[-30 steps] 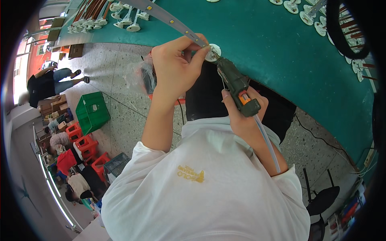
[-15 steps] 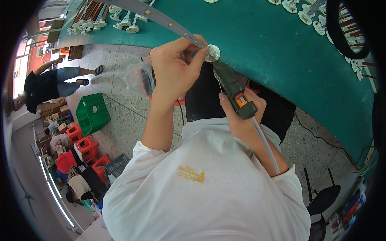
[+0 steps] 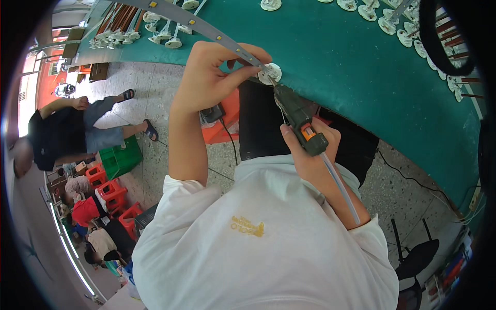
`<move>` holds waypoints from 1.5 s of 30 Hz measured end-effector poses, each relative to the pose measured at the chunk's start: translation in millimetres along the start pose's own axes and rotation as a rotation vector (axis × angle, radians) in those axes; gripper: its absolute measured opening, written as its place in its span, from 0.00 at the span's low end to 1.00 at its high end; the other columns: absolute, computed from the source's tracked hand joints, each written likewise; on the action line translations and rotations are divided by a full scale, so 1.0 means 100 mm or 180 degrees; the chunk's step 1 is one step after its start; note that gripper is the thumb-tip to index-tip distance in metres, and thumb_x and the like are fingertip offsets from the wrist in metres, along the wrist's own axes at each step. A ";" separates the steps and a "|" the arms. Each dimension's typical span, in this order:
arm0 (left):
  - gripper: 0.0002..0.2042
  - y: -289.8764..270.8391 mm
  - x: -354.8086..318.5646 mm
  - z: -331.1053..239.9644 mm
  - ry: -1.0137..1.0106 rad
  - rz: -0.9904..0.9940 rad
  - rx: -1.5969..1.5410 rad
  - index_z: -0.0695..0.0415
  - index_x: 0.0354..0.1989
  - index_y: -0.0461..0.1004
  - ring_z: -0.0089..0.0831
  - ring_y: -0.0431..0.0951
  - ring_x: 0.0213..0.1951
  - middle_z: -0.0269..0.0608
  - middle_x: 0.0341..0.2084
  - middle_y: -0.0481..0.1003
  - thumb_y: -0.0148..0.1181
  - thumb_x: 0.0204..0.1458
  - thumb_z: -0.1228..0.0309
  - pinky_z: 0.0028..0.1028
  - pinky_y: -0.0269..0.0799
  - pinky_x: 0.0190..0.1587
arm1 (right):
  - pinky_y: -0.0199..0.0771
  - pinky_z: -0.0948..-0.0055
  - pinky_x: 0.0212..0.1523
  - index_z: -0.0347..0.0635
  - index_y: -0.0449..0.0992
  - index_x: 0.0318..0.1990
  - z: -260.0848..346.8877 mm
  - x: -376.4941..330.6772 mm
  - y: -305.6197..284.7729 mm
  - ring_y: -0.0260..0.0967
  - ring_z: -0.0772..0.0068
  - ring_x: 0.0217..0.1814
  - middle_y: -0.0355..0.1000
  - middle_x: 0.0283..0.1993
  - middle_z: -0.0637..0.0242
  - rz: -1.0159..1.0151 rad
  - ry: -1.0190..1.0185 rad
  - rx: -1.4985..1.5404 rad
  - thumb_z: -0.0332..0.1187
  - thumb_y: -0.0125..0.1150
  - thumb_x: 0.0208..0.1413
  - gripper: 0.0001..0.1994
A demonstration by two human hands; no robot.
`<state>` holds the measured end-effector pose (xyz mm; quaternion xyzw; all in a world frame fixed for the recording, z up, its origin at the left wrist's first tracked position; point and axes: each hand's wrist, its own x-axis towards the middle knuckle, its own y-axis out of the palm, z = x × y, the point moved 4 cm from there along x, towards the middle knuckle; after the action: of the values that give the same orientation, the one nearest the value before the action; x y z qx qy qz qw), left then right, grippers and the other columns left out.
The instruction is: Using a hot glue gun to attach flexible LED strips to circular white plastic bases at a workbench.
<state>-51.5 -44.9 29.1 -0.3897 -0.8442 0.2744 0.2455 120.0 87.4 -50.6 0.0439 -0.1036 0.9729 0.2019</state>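
- Left hand (image 3: 209, 77) is clenched on a long grey LED strip (image 3: 196, 25); fingers (image 3: 243, 70) pinch the strip's near end right at a small white round disc (image 3: 269, 74).
- The disc lies at the near edge of the green table (image 3: 351, 67); the strip end touches or sits just over it, can't tell which.
- The strip runs from the pinch up and left across the table toward the top of the frame, with small yellow-white chips spaced along it.
- Right hand (image 3: 309, 152) is closed around a dark green glue gun (image 3: 299, 116) with an orange trigger part; the gun is tilted and its nozzle tip sits at the disc, next to the left fingertips.
- A translucent glue stick (image 3: 338, 183) sticks out the back of the gun and runs along the right forearm.
- More white round discs (image 3: 155, 33) with stems are lined up at the table's far left; others (image 3: 392, 20) are scattered across the top right.
- A black looped cable (image 3: 439, 46) sits at the table's upper right.
- The person wears a white shirt (image 3: 258, 237).
- On the floor at left: another person (image 3: 67, 129) bent over, a green crate (image 3: 121, 157) and red crates (image 3: 103, 188) nearby.
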 end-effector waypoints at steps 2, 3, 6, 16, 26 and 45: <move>0.09 0.00 0.00 0.00 0.0102 0.0017 0.0091 0.65 0.37 0.82 0.25 0.81 0.36 0.42 0.35 0.82 0.66 0.46 0.84 0.23 0.76 0.40 | 0.62 0.64 0.21 0.36 0.72 0.22 -0.01 -0.02 0.01 0.64 0.58 0.19 0.66 0.19 0.58 0.0016 -0.0052 -0.0065 0.28 0.71 0.45 0.11; 0.09 -0.01 -0.02 0.02 -0.0118 -0.0086 0.0056 0.65 0.37 0.82 0.25 0.81 0.36 0.41 0.34 0.82 0.66 0.46 0.84 0.23 0.75 0.40 | 0.62 0.64 0.21 0.36 0.72 0.22 -0.02 -0.02 0.01 0.64 0.58 0.19 0.66 0.19 0.58 0.0003 -0.0054 -0.0063 0.28 0.71 0.45 0.11; 0.08 -0.03 -0.03 0.01 -0.0097 -0.0343 0.0063 0.64 0.35 0.82 0.23 0.80 0.34 0.39 0.31 0.82 0.67 0.46 0.84 0.22 0.74 0.39 | 0.62 0.63 0.22 0.36 0.73 0.24 -0.02 -0.03 0.01 0.65 0.58 0.20 0.67 0.20 0.58 0.0060 0.0012 -0.0031 0.28 0.71 0.45 0.10; 0.06 0.23 -0.11 -0.17 -0.0241 -0.1680 0.0331 0.61 0.31 0.82 0.23 0.83 0.26 0.37 0.23 0.82 0.69 0.44 0.80 0.20 0.73 0.28 | 0.73 0.72 0.29 0.32 0.80 0.34 0.19 -0.04 -0.14 0.75 0.67 0.28 0.76 0.28 0.58 0.0028 -0.0534 -0.0240 0.21 0.67 0.46 0.07; 0.05 0.27 -0.05 -0.17 -0.0256 -0.1605 0.0459 0.62 0.28 0.80 0.26 0.84 0.25 0.40 0.20 0.81 0.70 0.43 0.79 0.21 0.73 0.26 | 0.70 0.74 0.25 0.31 0.78 0.33 0.08 0.08 -0.09 0.71 0.69 0.21 0.74 0.24 0.59 0.0038 -0.0393 -0.0324 0.22 0.65 0.49 0.04; 0.06 0.25 -0.03 -0.19 -0.0268 -0.1565 0.0416 0.63 0.26 0.78 0.28 0.84 0.25 0.41 0.20 0.80 0.70 0.41 0.79 0.21 0.74 0.27 | 0.68 0.73 0.22 0.32 0.76 0.28 0.12 0.11 -0.08 0.71 0.68 0.19 0.72 0.21 0.61 0.0040 -0.0555 -0.0249 0.21 0.66 0.49 0.04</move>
<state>-24.7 -28.4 26.3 -0.1444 -0.9035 0.2764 0.2941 114.1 96.1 -36.0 0.1198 -0.1590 0.9618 0.1876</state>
